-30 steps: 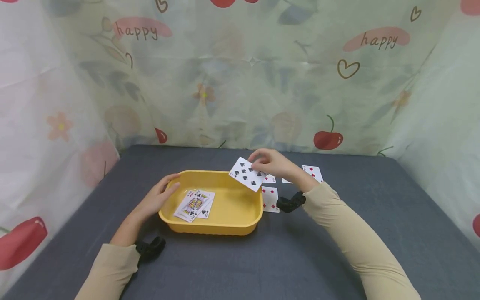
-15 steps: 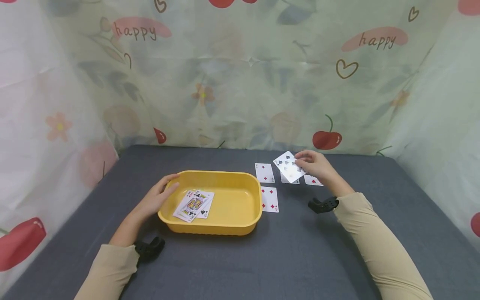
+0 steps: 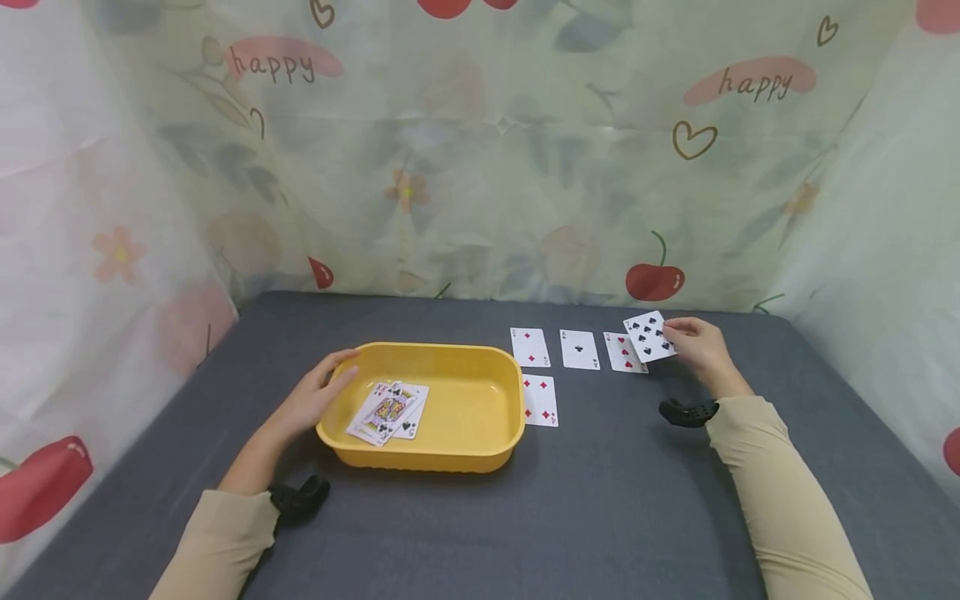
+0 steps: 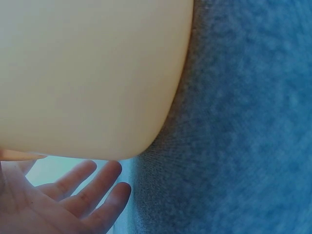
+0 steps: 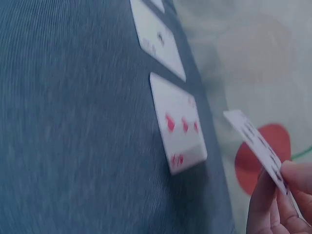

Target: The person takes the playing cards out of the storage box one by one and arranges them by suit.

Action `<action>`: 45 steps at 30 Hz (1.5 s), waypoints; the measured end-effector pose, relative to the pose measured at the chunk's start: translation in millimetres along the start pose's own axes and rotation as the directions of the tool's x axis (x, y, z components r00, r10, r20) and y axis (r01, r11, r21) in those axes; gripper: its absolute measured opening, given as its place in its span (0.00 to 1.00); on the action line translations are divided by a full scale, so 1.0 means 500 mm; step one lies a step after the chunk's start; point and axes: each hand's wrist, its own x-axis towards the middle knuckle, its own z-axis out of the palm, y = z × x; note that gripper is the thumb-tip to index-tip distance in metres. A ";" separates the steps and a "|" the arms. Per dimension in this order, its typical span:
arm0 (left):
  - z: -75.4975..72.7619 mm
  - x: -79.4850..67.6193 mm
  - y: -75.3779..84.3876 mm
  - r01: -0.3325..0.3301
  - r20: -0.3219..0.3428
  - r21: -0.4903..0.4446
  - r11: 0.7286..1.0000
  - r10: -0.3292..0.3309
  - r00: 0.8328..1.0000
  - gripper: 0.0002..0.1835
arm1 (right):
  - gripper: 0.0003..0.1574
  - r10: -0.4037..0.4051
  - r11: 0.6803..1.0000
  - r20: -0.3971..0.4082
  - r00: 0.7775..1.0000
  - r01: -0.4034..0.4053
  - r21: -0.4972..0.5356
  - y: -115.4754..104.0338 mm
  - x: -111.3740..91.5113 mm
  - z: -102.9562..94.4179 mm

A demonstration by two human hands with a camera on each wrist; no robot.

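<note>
In the head view my right hand (image 3: pixel 699 350) pinches a playing card of spades (image 3: pixel 649 336) between thumb and fingers. The card is tilted and overlaps a hearts card (image 3: pixel 619 347) lying face up on the table; the right wrist view shows the held card (image 5: pixel 258 148) raised and apart from that one. My left hand (image 3: pixel 318 392) rests at the left end of a yellow tray (image 3: pixel 450 460), thumb over the rim. Its fingers (image 4: pixel 100 187) are extended and slightly spread along the outer wall in the left wrist view. Overlapping cards (image 3: pixel 386 412), a clubs face card on top, lie inside the tray.
A diamonds card (image 3: pixel 530 347) and a clubs card (image 3: pixel 580 349) lie in a row left of the hearts card. Another diamonds card (image 3: pixel 542 401) sits partly hidden beside the tray's right end. A printed curtain (image 3: pixel 480 208) hangs behind the dark table (image 3: pixel 600 517).
My right hand has carried the spades card from over the tray's right end to the right, past the row, to above the hearts card. My left hand and the tray stayed put.
</note>
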 end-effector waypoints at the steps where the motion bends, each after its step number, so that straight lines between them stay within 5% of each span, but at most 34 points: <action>1: 0.000 0.000 0.000 0.001 -0.001 0.000 1.000 -0.001 1.000 0.31 | 0.30 0.009 1.000 -0.015 1.000 -0.009 0.001 0.005 0.000 -0.004; 9: 0.001 -0.002 0.001 0.004 -0.001 0.001 1.000 -0.004 1.000 0.31 | 0.26 0.095 0.995 -0.126 0.988 -0.094 0.008 0.031 0.004 -0.019; 34: 0.002 0.000 -0.003 -0.005 -0.013 0.002 1.000 0.005 1.000 0.30 | 0.28 0.061 0.983 -0.118 0.991 -0.080 -0.167 0.021 -0.012 -0.024; 41: 0.001 0.002 -0.002 -0.006 -0.014 0.003 1.000 0.006 1.000 0.30 | 0.28 -0.033 0.990 0.003 0.999 0.033 -0.141 -0.029 -0.027 -0.006; 45: 0.002 0.003 -0.002 -0.002 -0.016 0.006 1.000 0.002 1.000 0.30 | 0.28 -0.153 0.979 0.128 0.980 0.169 -0.118 -0.083 -0.047 0.019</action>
